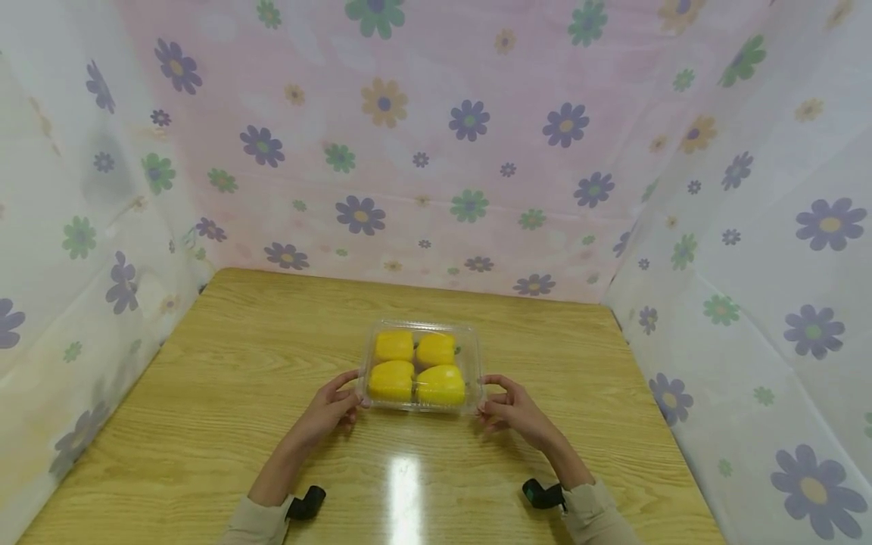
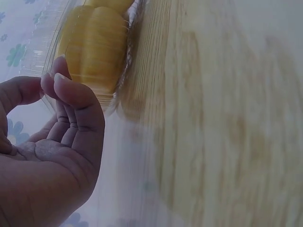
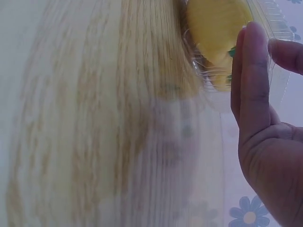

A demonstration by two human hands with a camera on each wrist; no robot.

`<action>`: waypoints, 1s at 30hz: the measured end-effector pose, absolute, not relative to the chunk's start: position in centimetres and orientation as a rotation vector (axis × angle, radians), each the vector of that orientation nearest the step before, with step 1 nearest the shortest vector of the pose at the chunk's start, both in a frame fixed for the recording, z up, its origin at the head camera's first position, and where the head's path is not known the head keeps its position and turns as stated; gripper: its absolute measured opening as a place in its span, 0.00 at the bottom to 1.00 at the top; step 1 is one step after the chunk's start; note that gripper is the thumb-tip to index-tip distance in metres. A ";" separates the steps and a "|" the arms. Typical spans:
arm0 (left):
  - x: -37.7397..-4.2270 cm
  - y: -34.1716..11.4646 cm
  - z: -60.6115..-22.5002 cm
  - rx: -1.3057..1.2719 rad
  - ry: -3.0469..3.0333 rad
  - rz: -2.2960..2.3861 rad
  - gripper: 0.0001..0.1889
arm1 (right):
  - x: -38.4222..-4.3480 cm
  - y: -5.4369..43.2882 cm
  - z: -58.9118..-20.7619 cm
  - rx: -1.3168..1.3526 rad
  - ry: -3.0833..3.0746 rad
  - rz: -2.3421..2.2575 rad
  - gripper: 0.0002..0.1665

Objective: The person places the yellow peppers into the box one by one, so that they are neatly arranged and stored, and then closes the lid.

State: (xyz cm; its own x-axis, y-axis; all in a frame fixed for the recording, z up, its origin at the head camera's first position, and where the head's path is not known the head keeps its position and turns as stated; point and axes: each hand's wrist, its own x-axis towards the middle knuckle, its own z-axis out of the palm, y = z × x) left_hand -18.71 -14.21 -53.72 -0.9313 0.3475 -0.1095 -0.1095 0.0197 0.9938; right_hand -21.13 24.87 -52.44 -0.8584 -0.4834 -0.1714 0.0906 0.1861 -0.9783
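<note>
A clear plastic clamshell container [image 1: 474, 359] with several yellow bell peppers [image 1: 441, 384] inside lies near the middle of the table, its lid over them. At its left edge my left hand [image 1: 328, 409] pinches the rim between thumb and fingertips. My right hand [image 1: 515, 411] grips the opposite edge the same way. In the left wrist view, a yellow pepper [image 2: 94, 47] shows through the ribbed wall, just beyond the fingertips. From the right wrist, another pepper [image 3: 215, 33] appears beside a bit of green stem, with the long fingers along the container's side.
The wooden table [image 1: 266, 325] carries a bright light reflection near its front. Flower-patterned cloth [image 1: 422, 136] walls it in at the back and both sides. Black wrist cameras, one on the left [image 1: 308, 502] and one on the right [image 1: 543, 494], sit by the sleeves.
</note>
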 end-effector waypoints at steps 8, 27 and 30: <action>-18.7 -14.4 -54.0 0.236 1.982 1.987 0.29 | -21.0 25.1 -52.6 -0.390 2.052 -1.702 0.34; -18.6 -16.3 -53.3 0.333 2.256 1.795 0.28 | -18.8 25.1 -52.0 -0.404 2.261 -1.611 0.34; -18.7 -16.9 -53.1 0.370 2.380 1.736 0.25 | -18.6 25.2 -51.9 -0.421 2.342 -1.567 0.33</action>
